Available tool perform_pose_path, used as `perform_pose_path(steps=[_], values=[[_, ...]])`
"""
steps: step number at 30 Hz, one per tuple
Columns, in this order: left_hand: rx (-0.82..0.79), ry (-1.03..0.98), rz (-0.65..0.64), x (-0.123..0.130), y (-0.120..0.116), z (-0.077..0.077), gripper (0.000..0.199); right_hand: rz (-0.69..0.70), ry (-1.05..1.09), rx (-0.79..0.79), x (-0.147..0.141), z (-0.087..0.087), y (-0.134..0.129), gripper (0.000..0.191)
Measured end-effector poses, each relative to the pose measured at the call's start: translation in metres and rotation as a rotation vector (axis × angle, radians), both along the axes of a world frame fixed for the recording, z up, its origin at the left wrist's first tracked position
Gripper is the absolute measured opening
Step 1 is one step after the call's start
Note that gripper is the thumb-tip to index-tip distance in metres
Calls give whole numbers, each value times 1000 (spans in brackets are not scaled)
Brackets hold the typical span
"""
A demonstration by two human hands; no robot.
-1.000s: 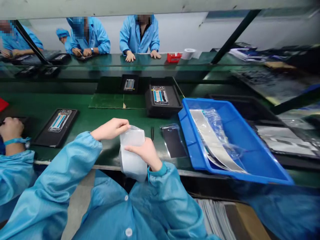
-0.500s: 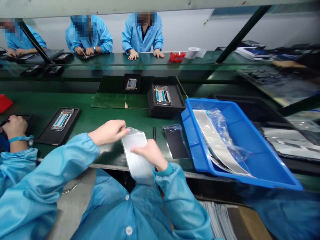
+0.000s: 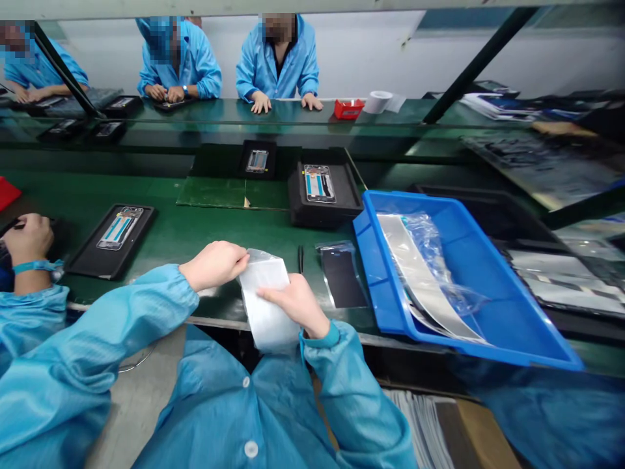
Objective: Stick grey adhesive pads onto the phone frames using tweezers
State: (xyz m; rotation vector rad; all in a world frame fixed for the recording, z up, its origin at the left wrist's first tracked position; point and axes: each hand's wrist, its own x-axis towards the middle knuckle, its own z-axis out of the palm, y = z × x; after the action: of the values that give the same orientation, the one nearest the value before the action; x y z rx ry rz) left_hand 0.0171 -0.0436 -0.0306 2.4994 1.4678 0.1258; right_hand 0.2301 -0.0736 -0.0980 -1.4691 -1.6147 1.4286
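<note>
Between my hands, over the bench's front edge, is a white sheet-like piece with clear film (image 3: 266, 319); whether it is one sheet or a stack I cannot tell. My right hand (image 3: 297, 301) grips its right side, thumb lying across the face. At the upper left corner my left hand (image 3: 217, 264) pinches the clear film between thumb and fingers. Just beyond my right hand lie a thin black pen-like tool (image 3: 301, 258) and a dark rectangular panel in clear film (image 3: 342, 277), both flat on the green bench (image 3: 205, 225).
A blue bin (image 3: 512, 312) with silvery strips and clear plastic stands at right. Black trays (image 3: 336, 212) hold phone frames; another black tray (image 3: 92, 260) lies at left. A neighbour's hand (image 3: 29, 238) is at far left. Co-workers in blue (image 3: 278, 71) sit across the bench.
My left hand has drawn in slightly, its fingers more closed on the film corner. My right hand keeps its hold. The view has shifted a little.
</note>
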Motion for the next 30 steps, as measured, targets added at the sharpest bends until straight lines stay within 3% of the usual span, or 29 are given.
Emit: perform_pose_path(steps=[8, 13, 18, 22, 25, 28, 30], values=[[77, 101, -213, -20, 16, 17, 36, 188, 134, -52, 18, 7, 9, 39], [-152, -156, -46, -16, 20, 22, 41, 150, 184, -91, 20, 8, 7, 41], [-297, -376, -128, -9, 17, 13, 46, 155, 203, -98, 19, 8, 1, 47], [-686, -668, -115, -10, 27, 1, 54, 170, 240, -117, 18, 11, -4, 49], [-789, -756, -69, -12, 31, -3, 61, 127, 257, -116, 19, 16, -6, 51], [-766, -728, -98, -17, 26, 8, 60, 80, 258, -53, 18, 31, -4, 47], [-719, -658, -152, -22, 17, 29, 55, 82, 228, 19, 14, 48, -2, 42]])
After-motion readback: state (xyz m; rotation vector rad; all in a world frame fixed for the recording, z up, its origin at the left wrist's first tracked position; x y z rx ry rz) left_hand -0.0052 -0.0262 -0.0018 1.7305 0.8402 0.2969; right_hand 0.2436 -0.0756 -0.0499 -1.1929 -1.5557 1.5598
